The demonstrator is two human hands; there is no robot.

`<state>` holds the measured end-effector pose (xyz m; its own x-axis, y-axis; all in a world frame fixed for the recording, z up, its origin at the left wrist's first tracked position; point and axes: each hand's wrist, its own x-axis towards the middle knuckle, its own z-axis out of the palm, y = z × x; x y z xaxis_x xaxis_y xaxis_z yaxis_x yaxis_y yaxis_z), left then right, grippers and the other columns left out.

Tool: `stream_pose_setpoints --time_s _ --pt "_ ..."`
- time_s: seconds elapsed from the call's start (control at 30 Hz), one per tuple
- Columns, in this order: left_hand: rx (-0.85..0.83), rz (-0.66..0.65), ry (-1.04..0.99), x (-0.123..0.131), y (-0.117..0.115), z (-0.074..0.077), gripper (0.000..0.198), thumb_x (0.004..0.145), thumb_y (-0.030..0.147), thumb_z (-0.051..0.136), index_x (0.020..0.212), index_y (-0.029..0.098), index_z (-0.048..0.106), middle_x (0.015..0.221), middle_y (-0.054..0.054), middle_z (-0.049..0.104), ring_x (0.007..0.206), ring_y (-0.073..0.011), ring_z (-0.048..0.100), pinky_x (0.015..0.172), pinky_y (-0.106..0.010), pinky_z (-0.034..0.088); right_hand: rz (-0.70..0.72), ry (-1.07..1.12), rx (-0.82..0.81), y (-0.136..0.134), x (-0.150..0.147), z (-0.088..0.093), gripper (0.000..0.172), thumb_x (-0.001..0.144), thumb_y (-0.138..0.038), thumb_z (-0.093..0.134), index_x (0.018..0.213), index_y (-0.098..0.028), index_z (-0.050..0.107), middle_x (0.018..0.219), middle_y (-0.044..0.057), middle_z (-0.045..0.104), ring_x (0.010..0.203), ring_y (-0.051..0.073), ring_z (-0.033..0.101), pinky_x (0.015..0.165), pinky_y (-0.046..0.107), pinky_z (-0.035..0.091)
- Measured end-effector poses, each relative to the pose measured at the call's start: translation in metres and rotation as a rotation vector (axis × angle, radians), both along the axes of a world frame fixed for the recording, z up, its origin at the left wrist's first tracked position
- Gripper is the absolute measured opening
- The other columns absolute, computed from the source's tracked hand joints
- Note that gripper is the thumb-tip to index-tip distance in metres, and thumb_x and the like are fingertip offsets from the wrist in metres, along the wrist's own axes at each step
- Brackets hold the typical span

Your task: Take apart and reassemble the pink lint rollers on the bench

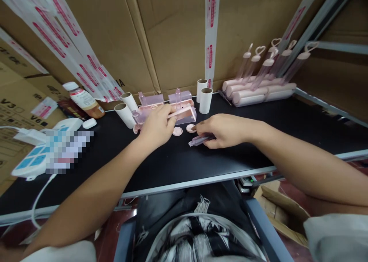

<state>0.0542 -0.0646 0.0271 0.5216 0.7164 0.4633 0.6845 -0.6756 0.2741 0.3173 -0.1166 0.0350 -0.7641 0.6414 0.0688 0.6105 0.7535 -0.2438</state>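
My left hand is closed around a pink plastic cover piece, holding it just above the black table. My right hand is closed on a clear pinkish handle that lies low over the table, its fingertips reaching toward a pink round cap. A second pink round cap lies between the hands. Behind them stand white cardboard tubes and clear pink holder parts.
A stack of wrapped lint rolls with heart-topped handles lies at the back right. A drink bottle and a white power strip sit at the left. Cardboard boxes wall the back. Two more tubes lean left of centre.
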Motion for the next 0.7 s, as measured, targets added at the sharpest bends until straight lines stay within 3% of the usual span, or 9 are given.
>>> stream_pose_setpoints --time_s 0.13,0.27,0.47,0.7 --pt "0.111 0.091 0.201 0.015 0.003 -0.013 0.02 0.1 0.024 0.059 0.106 0.016 0.076 0.114 -0.017 0.07 0.114 -0.035 0.062 0.104 -0.053 0.048 -0.031 -0.137 -0.075 -0.007 -0.011 0.001 0.004 0.09 -0.025 0.067 0.088 -0.022 0.064 0.081 0.004 0.07 0.068 0.018 0.056 0.065 0.031 0.029" --pt "0.14 0.104 0.311 0.024 0.006 -0.026 0.025 0.102 0.022 0.057 0.11 0.017 0.081 0.114 -0.016 0.069 0.113 -0.0347 0.061 0.097 -0.05 0.048 0.012 -0.1 -0.067 -0.01 -0.016 0.0 0.006 0.092 -0.025 0.066 0.089 -0.02 0.065 0.089 0.006 0.071 0.072 0.019 0.059 0.066 0.031 0.031" --pt "0.165 0.101 0.357 0.025 0.011 -0.034 0.028 0.104 0.022 0.056 0.113 0.016 0.081 0.114 -0.018 0.07 0.116 -0.0367 0.061 0.097 -0.051 0.047 -0.03 -0.078 -0.006 -0.006 -0.014 -0.004 0.006 0.091 -0.025 0.068 0.094 -0.019 0.066 0.098 0.008 0.074 0.073 0.019 0.06 0.064 0.031 0.029" --pt "0.143 0.077 0.378 0.028 0.012 -0.039 0.027 0.107 0.023 0.053 0.113 0.016 0.078 0.115 -0.018 0.073 0.117 -0.0357 0.062 0.097 -0.049 0.045 -0.037 -0.073 -0.067 -0.002 -0.017 -0.01 0.007 0.092 -0.026 0.069 0.094 -0.019 0.069 0.092 0.007 0.074 0.074 0.02 0.061 0.066 0.031 0.031"
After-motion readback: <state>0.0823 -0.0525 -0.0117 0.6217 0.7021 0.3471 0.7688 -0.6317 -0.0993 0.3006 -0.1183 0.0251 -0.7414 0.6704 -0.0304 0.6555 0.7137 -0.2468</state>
